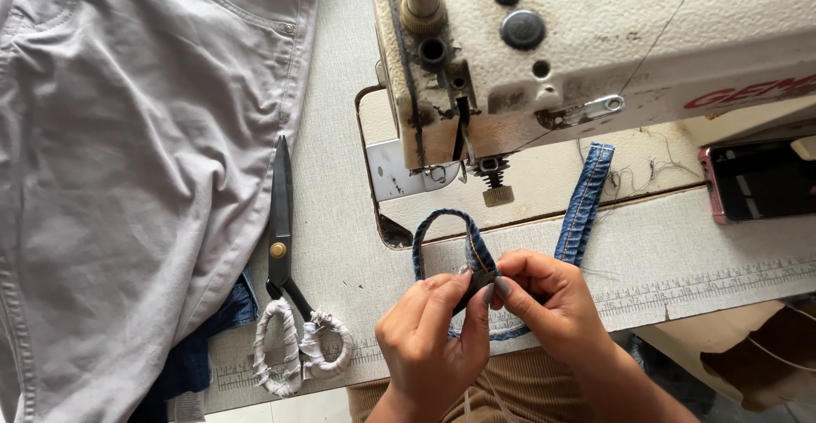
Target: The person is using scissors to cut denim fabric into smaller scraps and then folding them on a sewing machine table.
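Just now both hands, left hand [429, 338] and right hand [544, 300], pinch the denim strip [476, 249] together, folding its end; feeding it under the presser foot [493, 168] beyond needs a steady crease.

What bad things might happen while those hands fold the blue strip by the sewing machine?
The left hand and right hand pinch the denim strip only at its fold, so it might slip and unfold. The fingers work close below the sewing machine's needle area, which could prick them. The scissors lie near the table edge and might get knocked off.
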